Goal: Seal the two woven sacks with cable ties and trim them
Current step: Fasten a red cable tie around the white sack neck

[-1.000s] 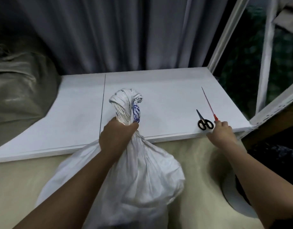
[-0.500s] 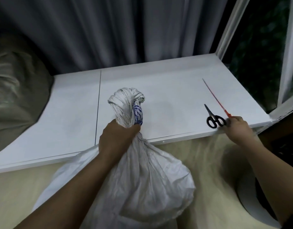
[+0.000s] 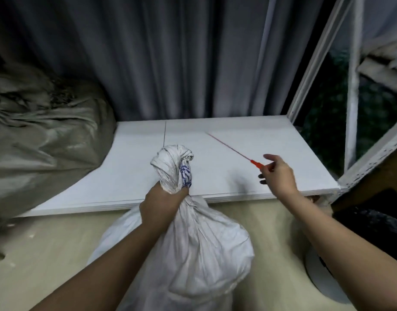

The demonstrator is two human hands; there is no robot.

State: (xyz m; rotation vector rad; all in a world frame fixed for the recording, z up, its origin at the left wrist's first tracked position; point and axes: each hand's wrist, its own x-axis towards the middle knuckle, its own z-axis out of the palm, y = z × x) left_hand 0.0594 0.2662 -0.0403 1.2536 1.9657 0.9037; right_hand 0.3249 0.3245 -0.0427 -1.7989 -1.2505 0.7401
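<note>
White woven sack [image 3: 193,248] on floor, leaning against front edge of white board [image 3: 130,176]. Left hand [image 3: 162,204] clenched round its twisted neck. Right hand [image 3: 278,173] pinching red cable tie [image 3: 229,147], lifted over board's right half. Grey sack [image 3: 40,140] slumped at board's left edge.

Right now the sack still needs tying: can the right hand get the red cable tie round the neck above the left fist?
Probably yes. The right hand pinches the red cable tie; open board lies between it and the sack neck bunched above the left hand.
</note>
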